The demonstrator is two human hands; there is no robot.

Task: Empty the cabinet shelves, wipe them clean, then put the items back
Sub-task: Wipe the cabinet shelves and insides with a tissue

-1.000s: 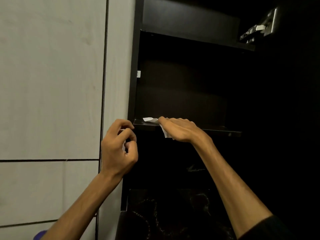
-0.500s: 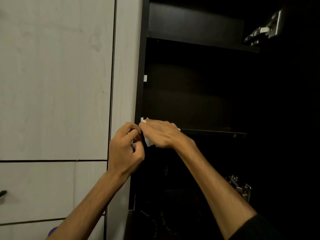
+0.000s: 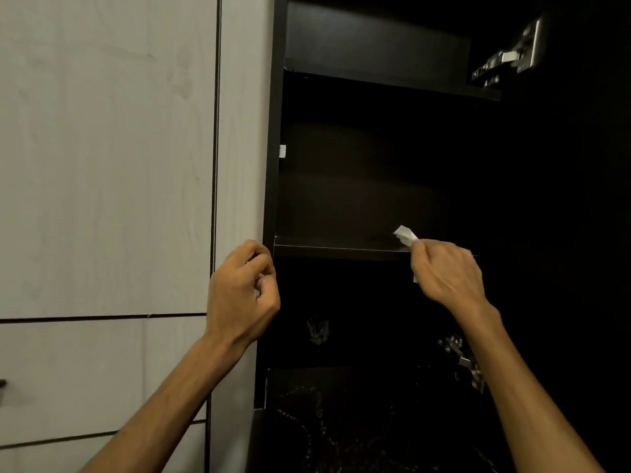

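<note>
Two shelves (image 3: 341,247) are showing bare as the right hand (image 3: 444,273) is gripping a white wipe (image 3: 404,234) on one, the left hand (image 3: 242,295) curling, its contents unclear; restocking is remaining.

Both forearms are bare from wrist to the lower frame edge, with no sleeve showing on either. The left hand (image 3: 240,295) and the right hand (image 3: 445,273) wear no glove, ring, watch or band.
</note>
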